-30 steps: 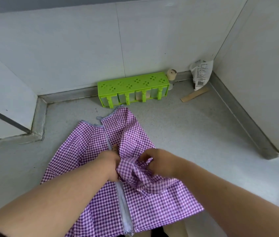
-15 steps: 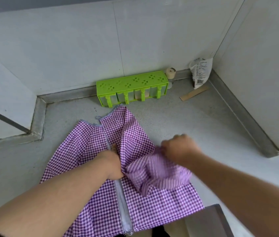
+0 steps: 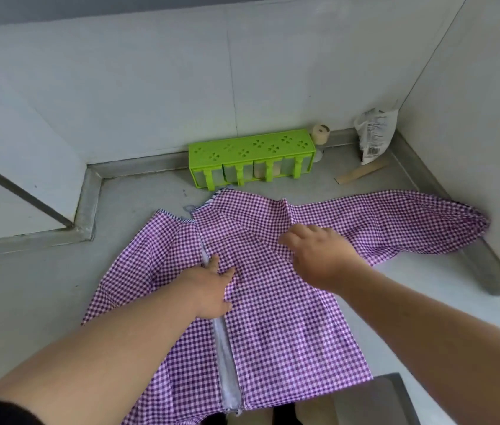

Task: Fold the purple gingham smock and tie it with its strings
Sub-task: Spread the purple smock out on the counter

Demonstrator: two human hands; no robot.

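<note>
Head view: left hand (image 3: 212, 289) flat on smock (image 3: 288, 326), right hand (image 3: 319, 256) loosely open above it; sleeve (image 3: 396, 222) by wall could bunch when folded.

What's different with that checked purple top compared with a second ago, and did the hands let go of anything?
The bunched sleeve that the right hand was gripping has been pulled out to the right and now lies spread toward the wall. That hand has let it go and rests, fingers relaxed, on the smock near the shoulder. The left hand is still pressing the middle by the pale strip. The green rack and the packet have not moved.
</note>
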